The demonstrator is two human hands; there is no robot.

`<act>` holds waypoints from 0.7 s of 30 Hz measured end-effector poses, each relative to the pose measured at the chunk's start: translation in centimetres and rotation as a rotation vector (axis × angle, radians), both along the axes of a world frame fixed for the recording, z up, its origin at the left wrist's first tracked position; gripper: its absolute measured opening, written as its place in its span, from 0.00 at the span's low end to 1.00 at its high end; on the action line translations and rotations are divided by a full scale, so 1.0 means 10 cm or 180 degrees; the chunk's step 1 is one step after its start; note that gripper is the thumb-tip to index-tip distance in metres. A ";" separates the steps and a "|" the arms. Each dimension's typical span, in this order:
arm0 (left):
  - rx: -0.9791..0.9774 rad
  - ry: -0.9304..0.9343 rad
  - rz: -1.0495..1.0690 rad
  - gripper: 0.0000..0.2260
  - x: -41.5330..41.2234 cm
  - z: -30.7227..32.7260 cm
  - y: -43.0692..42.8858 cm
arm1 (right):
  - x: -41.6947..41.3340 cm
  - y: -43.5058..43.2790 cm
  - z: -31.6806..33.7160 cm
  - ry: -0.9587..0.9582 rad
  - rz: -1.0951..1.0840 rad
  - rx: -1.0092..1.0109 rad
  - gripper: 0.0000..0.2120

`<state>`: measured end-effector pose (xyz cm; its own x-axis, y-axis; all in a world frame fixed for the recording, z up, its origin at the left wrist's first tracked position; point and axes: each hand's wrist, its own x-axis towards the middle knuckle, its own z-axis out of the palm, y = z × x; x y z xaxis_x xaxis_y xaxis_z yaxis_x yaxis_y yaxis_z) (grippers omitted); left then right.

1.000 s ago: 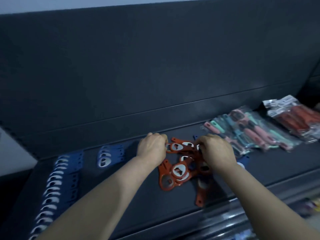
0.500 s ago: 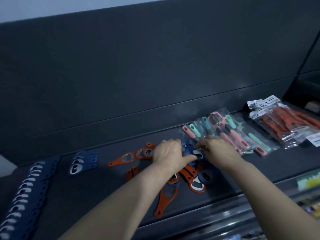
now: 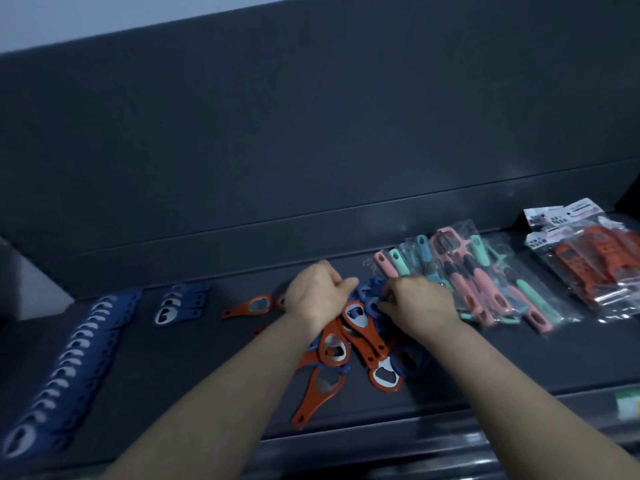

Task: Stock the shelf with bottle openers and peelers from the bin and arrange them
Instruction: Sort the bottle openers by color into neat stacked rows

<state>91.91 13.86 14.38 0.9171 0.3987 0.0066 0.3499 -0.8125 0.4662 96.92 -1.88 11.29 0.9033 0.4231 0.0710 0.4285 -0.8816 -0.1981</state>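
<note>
A loose heap of orange bottle openers (image 3: 349, 341) mixed with blue bottle openers (image 3: 369, 292) lies mid-shelf. My left hand (image 3: 315, 296) rests on the heap's left top with fingers curled into it. My right hand (image 3: 419, 303) is on the right top, fingertips pinching a blue opener. What my left fingers hold is hidden. One orange opener (image 3: 251, 306) lies apart to the left. A long row of blue openers (image 3: 69, 355) runs along the left, and a short blue stack (image 3: 180, 303) sits beside it.
Bagged peelers with pink and teal handles (image 3: 485, 289) lie right of the heap. Bagged orange peelers (image 3: 595, 261) sit at the far right. The dark shelf (image 3: 173, 375) has a back wall behind and a front rail with a green label (image 3: 627, 410).
Both hands shifted from the orange openers to the top of the mixed heap, where blue openers show. The view panned so the heap and peeler bags sit more central.
</note>
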 end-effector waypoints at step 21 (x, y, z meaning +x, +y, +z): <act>0.0183 0.0404 0.0087 0.10 0.08 -0.10 0.01 | 0.24 0.10 0.03 0.0024 0.0923 -0.0365 0.08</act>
<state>92.69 13.96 13.34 0.9008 0.4257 -0.0852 0.4254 -0.8260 0.3698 99.37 -0.90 11.54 0.7442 0.6680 0.0016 0.6642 -0.7397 -0.1085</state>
